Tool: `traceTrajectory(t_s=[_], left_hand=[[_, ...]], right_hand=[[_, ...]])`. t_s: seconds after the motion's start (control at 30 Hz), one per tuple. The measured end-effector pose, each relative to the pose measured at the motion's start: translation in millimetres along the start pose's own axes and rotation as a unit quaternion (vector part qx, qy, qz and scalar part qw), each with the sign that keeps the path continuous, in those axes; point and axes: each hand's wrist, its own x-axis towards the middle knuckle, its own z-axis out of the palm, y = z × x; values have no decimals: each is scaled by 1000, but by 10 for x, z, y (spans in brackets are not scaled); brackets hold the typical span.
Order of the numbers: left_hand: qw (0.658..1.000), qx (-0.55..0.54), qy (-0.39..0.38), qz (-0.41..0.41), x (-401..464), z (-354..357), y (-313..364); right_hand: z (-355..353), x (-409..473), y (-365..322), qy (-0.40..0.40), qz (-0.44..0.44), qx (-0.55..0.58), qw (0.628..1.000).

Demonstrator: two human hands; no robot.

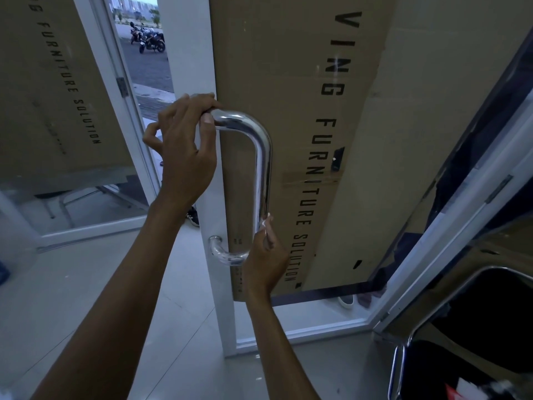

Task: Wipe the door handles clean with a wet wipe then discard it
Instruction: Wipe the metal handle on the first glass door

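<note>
Your right hand [266,256] pinched the white wet wipe [266,222] against the chrome door handle [264,168] low on its bar. Your left hand [186,145] gripped its upper bend. Cardboard [288,67] behind read "FURNITURE SOLUTION".

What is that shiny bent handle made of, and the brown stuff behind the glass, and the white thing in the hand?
The door handle looks like polished metal, probably steel: it mirrors light like chrome. The brown sheet looks like cardboard: matte, creased, taped, with printed letters. The wet wipe in the right hand seems soft cloth or paper, though little shows. The left hand holds the handle's top.
</note>
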Motion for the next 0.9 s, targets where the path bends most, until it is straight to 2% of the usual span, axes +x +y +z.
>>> traceTrajectory(t_s=[0.1, 0.23, 0.4, 0.57, 0.77, 0.83, 0.9], left_hand=[[1000, 2, 0, 1, -9, 5, 2], [1000, 0, -12, 3, 4, -11, -26], [1000, -5, -10, 8, 5, -16, -42], [1000, 0, -5, 13, 1, 10, -43], [1000, 5, 0, 20, 11, -2, -50], [1000, 7, -2, 9, -6, -6, -29], [1000, 2, -7, 9, -29, -10, -21]], right_hand=[[1, 20, -32, -12, 7, 8, 1000], [76, 85, -159, -23, -44, 5, 999], [-102, -18, 193, -35, 25, -25, 999], [-17, 43, -39, -26, -4, -5, 1000], [-133, 25, 66, -28, 39, -89, 995], [-81, 65, -55, -6, 1, -105, 994], [-11, 134, -183, 21, -76, -106, 991]])
